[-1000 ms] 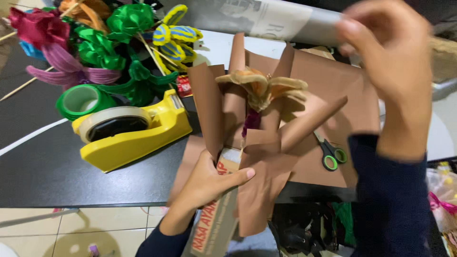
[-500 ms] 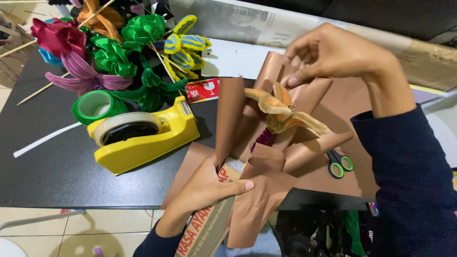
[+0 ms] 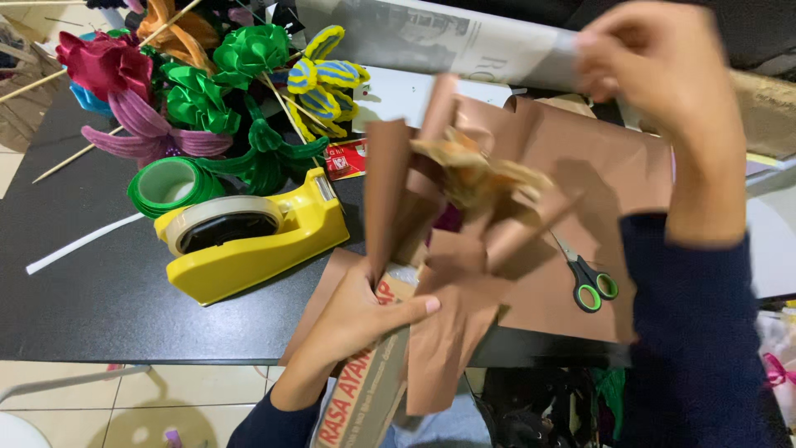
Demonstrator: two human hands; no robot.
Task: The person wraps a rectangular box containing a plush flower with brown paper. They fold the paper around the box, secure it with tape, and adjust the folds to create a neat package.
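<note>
Left hand (image 3: 356,319) grips the brown paper bouquet (image 3: 452,241); right hand (image 3: 663,70), raised and blurred, grip unclear.

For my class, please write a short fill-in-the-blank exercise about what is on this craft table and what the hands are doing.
1. The tape dispenser is coloured ____.
2. The scissors lie on a sheet of ____ paper.
3. The left hand grips the brown paper bundle from ____.
4. The right hand is raised ____ the bundle.

Missing words: yellow; brown; below; above
</note>
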